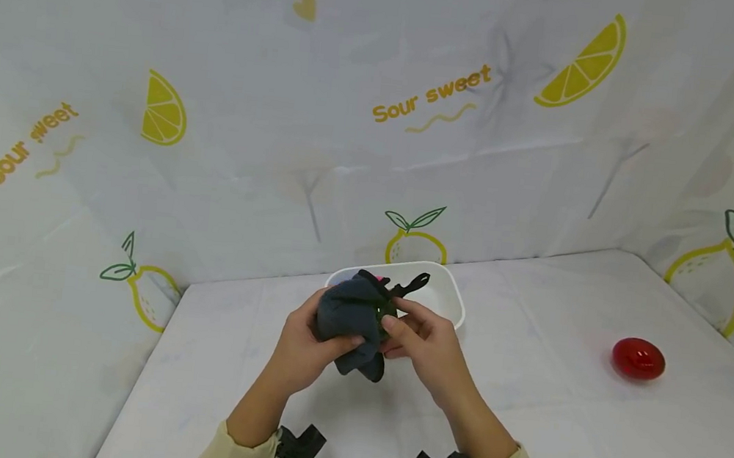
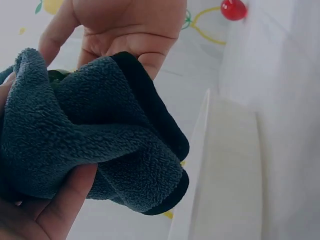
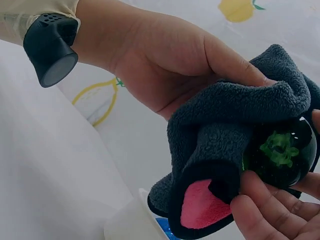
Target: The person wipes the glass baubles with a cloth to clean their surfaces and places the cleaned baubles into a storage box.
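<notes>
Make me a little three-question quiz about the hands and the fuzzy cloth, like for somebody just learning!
1. True or false: the left hand grips the dark grey cloth.
2. What does the right hand hold against the cloth? A) a shiny dark ball with green inside B) a spoon C) a banana
3. What colour is the egg-shaped thing lying on the table to the right?

Key: 1 true. 2 A. 3 red.
</notes>
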The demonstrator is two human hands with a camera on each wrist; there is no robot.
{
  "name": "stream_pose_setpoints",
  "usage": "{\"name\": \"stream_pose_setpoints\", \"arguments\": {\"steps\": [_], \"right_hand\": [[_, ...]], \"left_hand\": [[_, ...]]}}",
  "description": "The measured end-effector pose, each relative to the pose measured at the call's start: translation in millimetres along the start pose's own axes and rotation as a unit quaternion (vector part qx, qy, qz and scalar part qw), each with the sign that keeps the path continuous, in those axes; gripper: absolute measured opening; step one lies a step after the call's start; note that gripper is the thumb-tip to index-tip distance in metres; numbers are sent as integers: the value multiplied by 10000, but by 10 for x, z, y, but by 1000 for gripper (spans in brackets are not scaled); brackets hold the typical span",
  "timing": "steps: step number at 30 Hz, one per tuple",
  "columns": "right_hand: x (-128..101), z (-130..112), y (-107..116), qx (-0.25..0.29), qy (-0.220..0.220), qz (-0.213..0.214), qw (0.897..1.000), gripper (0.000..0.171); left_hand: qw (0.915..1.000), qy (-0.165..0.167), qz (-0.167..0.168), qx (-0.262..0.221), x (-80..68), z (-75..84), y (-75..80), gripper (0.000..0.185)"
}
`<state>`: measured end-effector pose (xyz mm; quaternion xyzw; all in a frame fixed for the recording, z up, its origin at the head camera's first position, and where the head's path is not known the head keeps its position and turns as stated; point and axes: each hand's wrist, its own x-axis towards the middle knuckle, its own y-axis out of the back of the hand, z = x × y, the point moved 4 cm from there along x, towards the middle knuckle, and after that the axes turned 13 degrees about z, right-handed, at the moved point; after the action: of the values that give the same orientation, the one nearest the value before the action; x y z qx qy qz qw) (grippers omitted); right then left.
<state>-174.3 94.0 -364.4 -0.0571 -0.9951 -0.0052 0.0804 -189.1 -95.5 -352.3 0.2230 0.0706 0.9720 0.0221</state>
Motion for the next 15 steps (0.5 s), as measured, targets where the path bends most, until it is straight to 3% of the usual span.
{"name": "stream_pose_setpoints", "arguments": {"steps": [6, 15], "right_hand": [[7, -16, -8, 106, 159, -423, 9989, 57], [-4, -4, -15, -155, 389, -312, 9986, 57]], "left_hand": [[9983, 179, 550, -101, 19, 22, 50, 53], [9921, 189, 1209, -270, 29, 14, 87, 42]]}}
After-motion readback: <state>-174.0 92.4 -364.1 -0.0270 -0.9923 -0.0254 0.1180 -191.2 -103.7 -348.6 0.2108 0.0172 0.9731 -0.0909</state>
